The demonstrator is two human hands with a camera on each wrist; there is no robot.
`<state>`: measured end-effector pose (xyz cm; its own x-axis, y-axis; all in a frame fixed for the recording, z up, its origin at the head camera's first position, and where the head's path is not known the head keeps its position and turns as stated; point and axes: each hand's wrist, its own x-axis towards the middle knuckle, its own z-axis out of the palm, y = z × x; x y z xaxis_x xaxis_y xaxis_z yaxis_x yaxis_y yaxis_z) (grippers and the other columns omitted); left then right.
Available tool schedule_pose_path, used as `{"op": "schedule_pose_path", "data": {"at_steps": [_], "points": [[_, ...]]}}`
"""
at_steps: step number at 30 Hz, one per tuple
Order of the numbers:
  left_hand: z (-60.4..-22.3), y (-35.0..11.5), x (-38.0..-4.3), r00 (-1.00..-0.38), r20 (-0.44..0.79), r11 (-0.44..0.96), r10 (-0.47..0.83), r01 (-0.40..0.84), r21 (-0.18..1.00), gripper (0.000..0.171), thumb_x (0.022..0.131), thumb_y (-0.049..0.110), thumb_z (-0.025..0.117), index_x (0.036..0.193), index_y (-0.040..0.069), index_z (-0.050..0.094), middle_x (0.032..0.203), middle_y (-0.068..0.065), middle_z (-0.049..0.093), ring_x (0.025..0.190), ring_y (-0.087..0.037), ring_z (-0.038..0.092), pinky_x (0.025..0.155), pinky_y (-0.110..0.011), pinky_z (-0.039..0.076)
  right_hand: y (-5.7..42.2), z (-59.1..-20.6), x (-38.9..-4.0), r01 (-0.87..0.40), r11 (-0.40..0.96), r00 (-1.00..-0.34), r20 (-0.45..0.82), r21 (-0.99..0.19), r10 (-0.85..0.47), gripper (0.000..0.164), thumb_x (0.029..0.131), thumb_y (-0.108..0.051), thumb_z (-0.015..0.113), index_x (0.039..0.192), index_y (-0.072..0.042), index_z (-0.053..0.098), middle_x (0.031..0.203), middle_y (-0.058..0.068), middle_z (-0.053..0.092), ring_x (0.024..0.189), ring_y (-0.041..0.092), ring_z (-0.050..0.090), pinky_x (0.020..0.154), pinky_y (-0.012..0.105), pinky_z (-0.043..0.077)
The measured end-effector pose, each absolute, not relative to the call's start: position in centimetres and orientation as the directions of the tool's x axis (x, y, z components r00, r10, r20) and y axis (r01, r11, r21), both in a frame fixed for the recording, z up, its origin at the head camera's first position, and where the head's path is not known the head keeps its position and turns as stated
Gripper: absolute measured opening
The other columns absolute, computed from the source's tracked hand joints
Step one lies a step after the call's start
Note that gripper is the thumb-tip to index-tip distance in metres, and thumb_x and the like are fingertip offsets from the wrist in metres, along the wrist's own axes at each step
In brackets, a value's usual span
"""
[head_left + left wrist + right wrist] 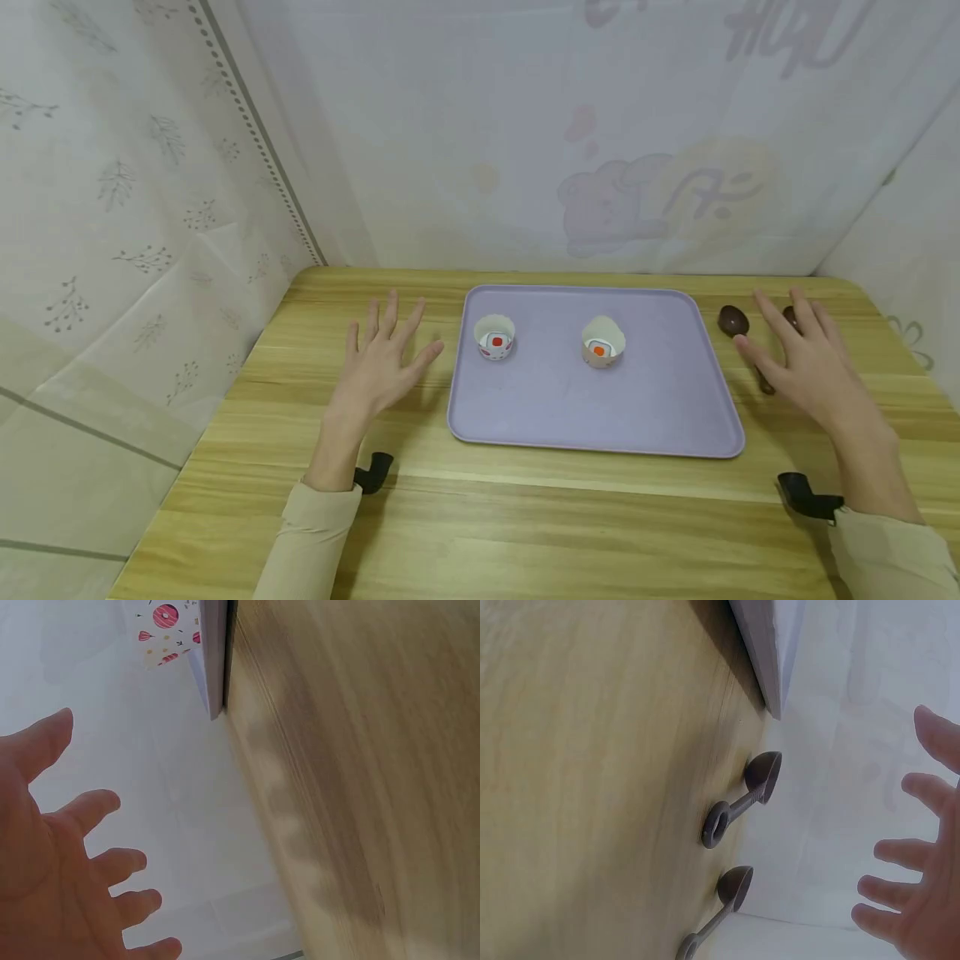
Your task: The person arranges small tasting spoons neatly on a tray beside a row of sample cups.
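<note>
My left hand (378,362) hovers over the table left of the lilac tray (540,408), fingers spread, holding nothing. Its palm and fingers (116,866) show in the left wrist view. On the tray stand two paper baking cups, a left one (483,327) with a doughnut print and a right one (603,327). A small piece with a red mark lies in the left cup, one with an orange mark in the right. Two dark brown scoops, one nearer the tray (762,774) and another (735,889), lie beneath my right hand (813,367), which is spread and holds nothing.
The wooden table (495,533) reaches back to a pale printed cloth (480,150). Another cloth with leaf sprigs (135,217) hangs at the left. Black wrist mounts (375,473) jut inward from both forearms.
</note>
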<state>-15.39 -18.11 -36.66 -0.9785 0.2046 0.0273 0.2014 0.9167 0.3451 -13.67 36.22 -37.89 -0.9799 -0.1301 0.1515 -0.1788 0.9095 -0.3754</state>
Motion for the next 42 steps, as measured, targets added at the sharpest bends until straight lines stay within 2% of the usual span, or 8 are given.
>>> {"op": "schedule_pose_path", "data": {"at_steps": [7,13,23,36,42], "points": [[-37.0,-18.1,-15.6,-0.977,0.010,0.908,0.215,0.204,0.366,0.080,0.099,0.071,0.032,0.164,0.027,0.012,0.168,-0.012,-0.006,0.152,-0.040,-0.008,0.118,-0.066,-0.003,36.4,-38.0,-13.8,-0.166,0.906,-0.982,0.151,-0.390,-0.115,0.075,0.106,-0.043,0.048,0.164,-0.017,0.009,0.164,0.031,-0.008,0.143,0.063,-0.006,0.110,0.076,-0.004],[-37.1,-17.9,-15.7,-0.973,-0.013,0.884,0.231,0.204,0.421,0.081,0.099,0.072,0.032,0.164,0.029,0.012,0.168,-0.010,-0.006,0.152,-0.038,-0.009,0.119,-0.062,-0.005,36.5,-38.1,-13.8,-0.160,0.900,-0.983,0.152,-0.405,-0.106,0.075,0.106,-0.042,0.049,0.164,-0.016,0.009,0.162,0.034,-0.006,0.141,0.066,-0.002,0.108,0.079,-0.001],[-37.4,-17.6,-15.7,-0.964,-0.042,0.854,0.263,0.213,0.476,0.078,0.100,0.071,0.032,0.164,0.030,0.012,0.168,-0.011,-0.001,0.152,-0.039,-0.008,0.120,-0.062,-0.003,36.7,-38.2,-14.1,-0.182,0.886,-0.978,0.172,-0.427,-0.118,0.074,0.107,-0.037,0.050,0.163,-0.008,0.011,0.154,0.044,0.015,0.137,0.067,0.015,0.107,0.079,0.012],[-37.7,-17.2,-15.8,-0.952,-0.043,0.834,0.304,0.244,0.494,0.074,0.103,0.063,0.037,0.164,0.026,0.015,0.168,-0.011,0.001,0.152,-0.044,-0.001,0.119,-0.065,0.001,36.8,-38.4,-14.3,-0.143,0.892,-0.989,0.103,-0.428,-0.109,0.076,0.107,-0.038,0.049,0.163,-0.008,0.006,0.148,0.047,0.023,0.129,0.070,0.025,0.099,0.081,0.022],[-37.9,-17.1,-15.8,-0.945,-0.044,0.825,0.323,0.258,0.504,0.072,0.105,0.057,0.038,0.163,0.019,0.019,0.167,-0.015,0.004,0.151,-0.048,0.002,0.117,-0.068,0.005,36.8,-38.5,-14.4,-0.140,0.898,-0.989,0.098,-0.418,-0.109,0.074,0.107,-0.037,0.049,0.159,0.004,0.015,0.142,0.049,0.031,0.126,0.068,0.031,0.097,0.080,0.026]]}}
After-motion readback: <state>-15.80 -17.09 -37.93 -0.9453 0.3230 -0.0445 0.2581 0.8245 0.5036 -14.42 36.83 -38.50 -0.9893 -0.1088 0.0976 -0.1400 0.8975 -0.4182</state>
